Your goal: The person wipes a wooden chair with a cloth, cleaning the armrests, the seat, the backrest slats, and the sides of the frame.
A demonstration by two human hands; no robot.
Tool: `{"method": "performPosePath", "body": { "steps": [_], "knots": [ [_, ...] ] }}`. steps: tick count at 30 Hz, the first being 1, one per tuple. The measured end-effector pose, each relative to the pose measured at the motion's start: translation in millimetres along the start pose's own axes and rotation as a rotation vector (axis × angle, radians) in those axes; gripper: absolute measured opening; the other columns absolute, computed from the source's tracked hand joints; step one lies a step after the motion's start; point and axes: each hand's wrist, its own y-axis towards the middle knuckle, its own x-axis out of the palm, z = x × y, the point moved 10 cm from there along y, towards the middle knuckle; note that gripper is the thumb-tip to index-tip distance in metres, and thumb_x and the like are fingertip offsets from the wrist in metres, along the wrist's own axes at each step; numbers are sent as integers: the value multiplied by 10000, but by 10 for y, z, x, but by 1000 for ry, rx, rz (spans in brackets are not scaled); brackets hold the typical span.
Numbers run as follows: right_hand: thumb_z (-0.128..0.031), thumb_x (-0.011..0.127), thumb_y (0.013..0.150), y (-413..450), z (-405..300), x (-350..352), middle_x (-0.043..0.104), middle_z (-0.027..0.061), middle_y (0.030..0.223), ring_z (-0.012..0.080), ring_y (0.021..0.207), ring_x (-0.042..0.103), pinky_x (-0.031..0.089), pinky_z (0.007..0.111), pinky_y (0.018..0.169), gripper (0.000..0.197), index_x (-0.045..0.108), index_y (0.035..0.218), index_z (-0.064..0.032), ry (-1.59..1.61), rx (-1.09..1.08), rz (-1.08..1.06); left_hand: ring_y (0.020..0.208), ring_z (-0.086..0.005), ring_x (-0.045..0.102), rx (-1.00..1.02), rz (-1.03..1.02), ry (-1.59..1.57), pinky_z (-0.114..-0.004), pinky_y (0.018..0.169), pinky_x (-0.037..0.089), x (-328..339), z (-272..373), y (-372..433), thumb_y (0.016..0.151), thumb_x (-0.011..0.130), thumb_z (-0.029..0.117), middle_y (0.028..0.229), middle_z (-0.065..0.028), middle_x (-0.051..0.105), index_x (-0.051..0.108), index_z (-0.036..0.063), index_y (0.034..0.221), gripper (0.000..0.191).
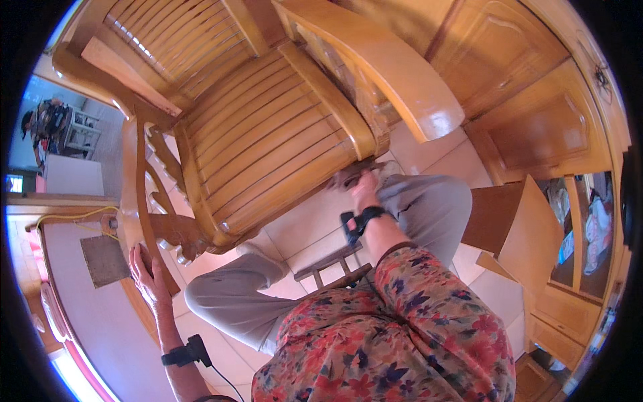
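Observation:
A slatted wooden armchair (pixel 266 135) with a glossy varnish stands before me. My left hand (pixel 148 279) holds the front end of its left armrest (pixel 134 191), the thumb on top and the fingers along the outer side. Low at the front right corner of the seat, my right hand (pixel 365 188) is closed on a brownish cloth (pixel 346 177). Motion blurs this hand, and the cloth is close against the chair's front edge. The chair's front right leg is mostly hidden behind the hand and cloth.
Beneath me is a low wooden stool (pixel 331 271), between my bent knees. Wooden cabinets (pixel 542 120) line the right side, with an open door (pixel 532 231) near my right knee. A pale panel (pixel 85 321) and a yellow cable (pixel 75 213) are at left. Floor tiles (pixel 296 236) show below the chair.

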Motion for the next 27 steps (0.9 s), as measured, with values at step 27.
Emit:
{"method": "performPosePath", "body": {
  "steps": [27],
  "knots": [
    [102,423,772,-1952,-1390,1127,580,126,1022,242,991,546,399,314,891,383,514,1112,-50,-688,-1081,-565,1232,-302,338,-44,26,78,-418,1011,251,-25,52,-50,815,519,240,1313,-139,387,421,67,1250,478]
  ]
}}
